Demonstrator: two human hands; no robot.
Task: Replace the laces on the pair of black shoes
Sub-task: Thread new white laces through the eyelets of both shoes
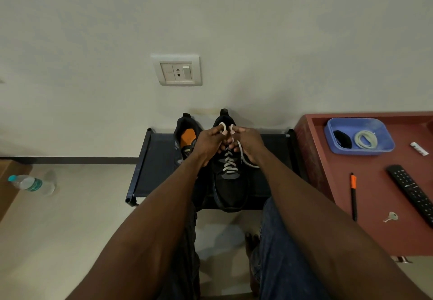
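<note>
Both hands pinch loops of the white lace at the collar of a black shoe [230, 182] on the worktop [152, 170]: left hand [210, 142], right hand [249, 143]. The shoe's length runs toe-first toward the person, below the grip; its unlaced mate [186, 140] stands just left.

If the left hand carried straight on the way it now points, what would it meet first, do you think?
The left hand, holding a loop of the white lace, points away over the right-hand shoe. Past that shoe's heel it would probably meet the wall first; depth is hard to judge.
</note>
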